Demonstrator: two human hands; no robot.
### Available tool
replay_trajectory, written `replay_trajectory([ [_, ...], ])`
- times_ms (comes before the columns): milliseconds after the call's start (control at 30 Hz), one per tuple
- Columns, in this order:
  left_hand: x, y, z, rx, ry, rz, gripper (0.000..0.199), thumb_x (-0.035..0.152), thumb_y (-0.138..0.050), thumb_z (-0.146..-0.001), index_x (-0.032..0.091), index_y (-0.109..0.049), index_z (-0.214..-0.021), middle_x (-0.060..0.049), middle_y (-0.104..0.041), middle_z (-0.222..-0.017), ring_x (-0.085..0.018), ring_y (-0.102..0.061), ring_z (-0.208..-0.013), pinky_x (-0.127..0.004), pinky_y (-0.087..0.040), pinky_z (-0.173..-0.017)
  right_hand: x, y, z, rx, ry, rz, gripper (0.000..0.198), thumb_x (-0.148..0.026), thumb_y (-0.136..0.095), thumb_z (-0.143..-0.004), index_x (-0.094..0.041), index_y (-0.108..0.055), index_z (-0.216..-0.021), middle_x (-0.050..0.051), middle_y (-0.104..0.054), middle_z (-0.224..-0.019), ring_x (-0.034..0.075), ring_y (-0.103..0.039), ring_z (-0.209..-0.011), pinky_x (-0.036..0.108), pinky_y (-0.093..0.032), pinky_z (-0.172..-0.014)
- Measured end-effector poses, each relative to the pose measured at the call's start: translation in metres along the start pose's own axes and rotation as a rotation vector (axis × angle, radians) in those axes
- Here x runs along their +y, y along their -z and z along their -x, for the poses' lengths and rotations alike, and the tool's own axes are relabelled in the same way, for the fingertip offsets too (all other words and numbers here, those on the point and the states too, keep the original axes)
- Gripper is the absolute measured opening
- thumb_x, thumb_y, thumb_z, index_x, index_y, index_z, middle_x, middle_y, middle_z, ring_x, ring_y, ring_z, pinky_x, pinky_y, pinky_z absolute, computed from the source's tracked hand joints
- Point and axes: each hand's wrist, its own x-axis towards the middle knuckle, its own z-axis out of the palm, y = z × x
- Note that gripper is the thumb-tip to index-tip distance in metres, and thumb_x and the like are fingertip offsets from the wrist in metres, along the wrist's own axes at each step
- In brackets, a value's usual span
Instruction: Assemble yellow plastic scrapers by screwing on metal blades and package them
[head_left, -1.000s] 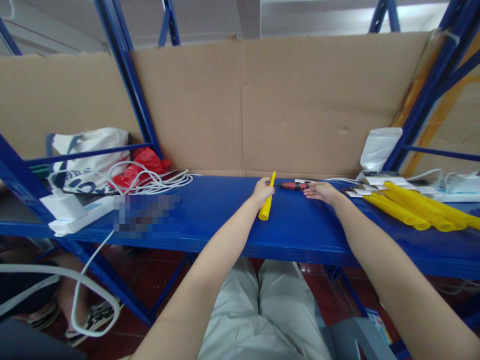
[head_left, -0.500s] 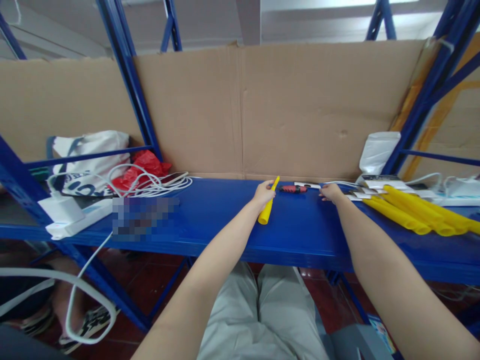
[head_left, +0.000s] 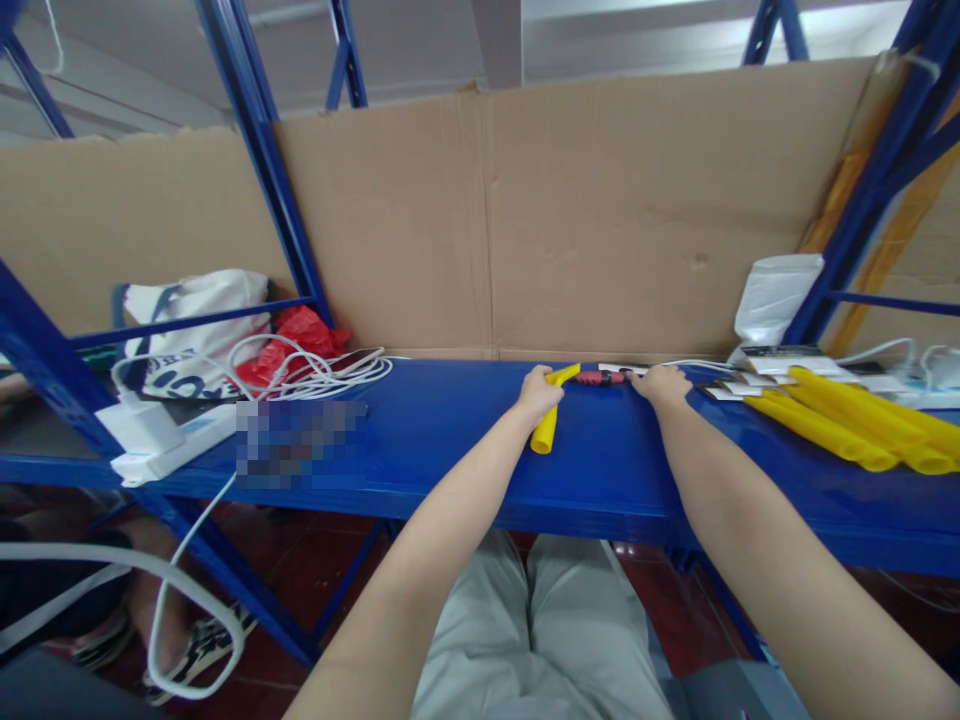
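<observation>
My left hand point(head_left: 538, 390) is closed around the middle of a yellow tube point(head_left: 545, 432). The tube's lower end hangs open toward me, and its upper part bends to the right. Just right of that bent end lies a short red-and-black tool point(head_left: 600, 377), its exact kind too small to tell. My right hand point(head_left: 661, 384) is at the tool's right end, fingertips closed on its dark tip. Behind the tool shows part of a white card point(head_left: 613, 367).
More yellow tubes point(head_left: 862, 420) lie at the right beside white-edged boxes point(head_left: 784, 362) and a white pouch point(head_left: 776, 297). To the left are coiled white cables point(head_left: 330, 375), a power strip point(head_left: 180, 445), a red bag point(head_left: 300, 340) and a tote bag point(head_left: 202, 300). Cardboard point(head_left: 600, 220) backs the blue shelf point(head_left: 442, 430).
My right hand has moved left to the tool's end. The yellow tube's upper part now bends right toward the tool, where it stood straight before. The view has shifted slightly.
</observation>
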Motion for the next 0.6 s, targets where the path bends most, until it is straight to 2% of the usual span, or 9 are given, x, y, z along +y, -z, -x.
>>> replay_trajectory([
  [200, -0.004, -0.001, 0.0, 0.018, 0.021, -0.027, 0.069, 0.001, -0.063, -0.067, 0.015, -0.042, -0.132, -0.016, -0.05, -0.131, -0.022, -0.059, -0.105, -0.025, -0.049, -0.078, 0.001, -0.002, -0.005, -0.009, 0.014, 0.039, 0.069, -0.057, -0.047, -0.085, -0.002, -0.057, -0.124, 0.029, -0.048, -0.13, 0.035, -0.045, -0.124, 0.045, -0.038, -0.098],
  [333, 0.001, 0.001, 0.006, 0.054, 0.009, -0.065, 0.073, 0.003, -0.069, -0.064, 0.014, -0.043, -0.131, -0.016, -0.044, -0.132, -0.022, -0.057, -0.106, -0.026, -0.048, -0.082, -0.002, -0.005, -0.009, -0.012, 0.023, 0.072, 0.064, -0.053, -0.048, -0.085, -0.003, -0.057, -0.125, 0.028, -0.049, -0.128, 0.035, -0.045, -0.123, 0.045, -0.037, -0.097],
  [500, 0.003, 0.003, 0.009, 0.078, 0.006, -0.077, 0.085, 0.005, -0.074, -0.06, 0.014, -0.037, -0.136, -0.016, -0.043, -0.131, -0.022, -0.054, -0.111, -0.025, -0.045, -0.087, 0.0, -0.006, -0.009, 0.027, 0.063, 0.081, 0.054, -0.042, -0.046, -0.088, -0.005, -0.058, -0.125, 0.025, -0.05, -0.129, 0.033, -0.046, -0.123, 0.045, -0.037, -0.097],
  [600, 0.002, 0.002, 0.007, 0.074, 0.006, -0.067, 0.09, 0.006, -0.075, -0.06, 0.015, -0.032, -0.139, -0.017, -0.046, -0.131, -0.022, -0.055, -0.11, -0.026, -0.046, -0.086, 0.0, -0.005, -0.007, 0.023, 0.071, 0.067, 0.057, -0.046, -0.046, -0.088, -0.004, -0.056, -0.126, 0.025, -0.049, -0.13, 0.034, -0.045, -0.124, 0.046, -0.036, -0.098],
])
